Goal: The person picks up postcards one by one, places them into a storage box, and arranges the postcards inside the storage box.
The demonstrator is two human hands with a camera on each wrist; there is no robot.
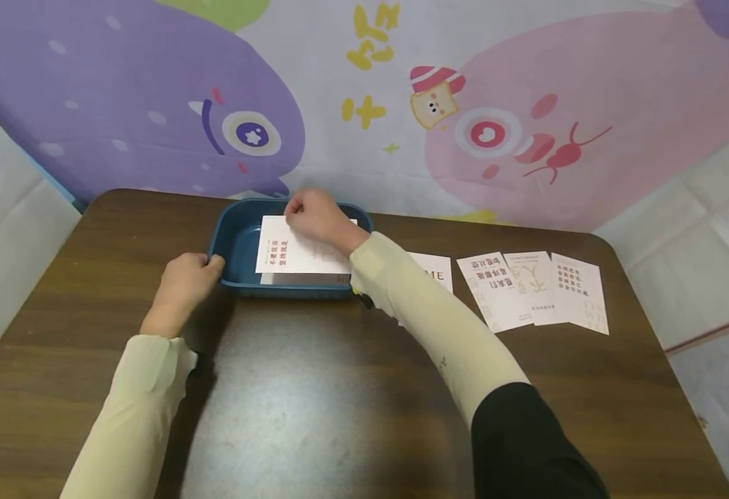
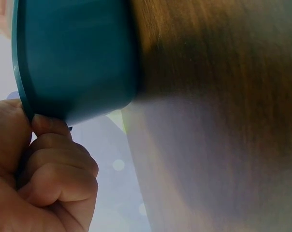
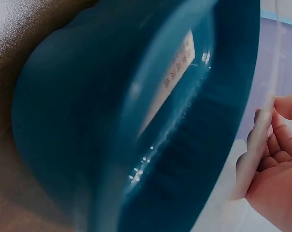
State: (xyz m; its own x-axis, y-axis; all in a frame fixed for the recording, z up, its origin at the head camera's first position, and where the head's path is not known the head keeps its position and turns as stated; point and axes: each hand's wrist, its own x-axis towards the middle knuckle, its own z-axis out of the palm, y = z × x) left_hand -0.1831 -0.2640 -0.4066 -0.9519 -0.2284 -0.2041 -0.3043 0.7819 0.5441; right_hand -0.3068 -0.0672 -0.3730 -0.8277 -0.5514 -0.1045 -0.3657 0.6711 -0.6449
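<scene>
A dark blue rectangular tray stands near the table's back edge. At its left end my left hand pinches the rim between thumb and curled fingers; the left wrist view shows this grip on the tray wall closely. My right hand holds a white printed card by its far edge, above the tray. Underneath, another card lies inside the tray, mostly hidden. The right wrist view shows the held card nearly edge-on and a card down in the tray.
Right of the tray a white card lies partly under my right forearm. Farther right, three overlapping cards are fanned out on the brown wooden table. A cartoon-printed cloth hangs behind the back edge.
</scene>
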